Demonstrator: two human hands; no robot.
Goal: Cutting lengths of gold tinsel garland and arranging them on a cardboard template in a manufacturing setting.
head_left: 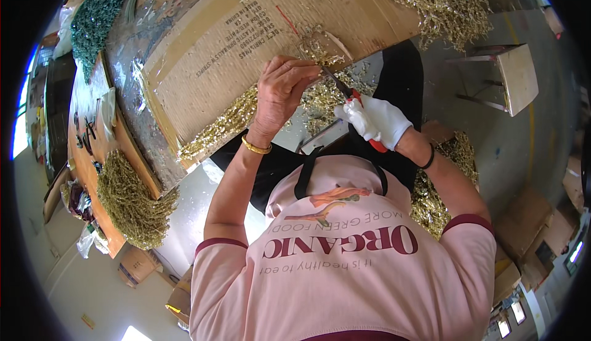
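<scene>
My left hand [284, 87], bare with a gold bangle at the wrist, is closed in a pinch on a piece of gold tinsel [324, 54] over the cardboard's near edge. In my right hand [380, 121], which wears a white glove, is a pair of scissors [341, 87] with red handles. The dark blades point up and left, reaching close to my left fingertips and the tinsel. Whether the blades touch the strand is hard to make out. Below both hands, loose gold tinsel clippings [326, 105] lie over my lap area.
A flattened cardboard sheet [203, 45] covers the worktable, with gold tinsel along its near edge. Gold tinsel bunches [434, 2] lie at the far right, another [130, 202] hangs at left. A teal tinsel bunch [98, 17] is at far left. A small stool [516, 79] stands right.
</scene>
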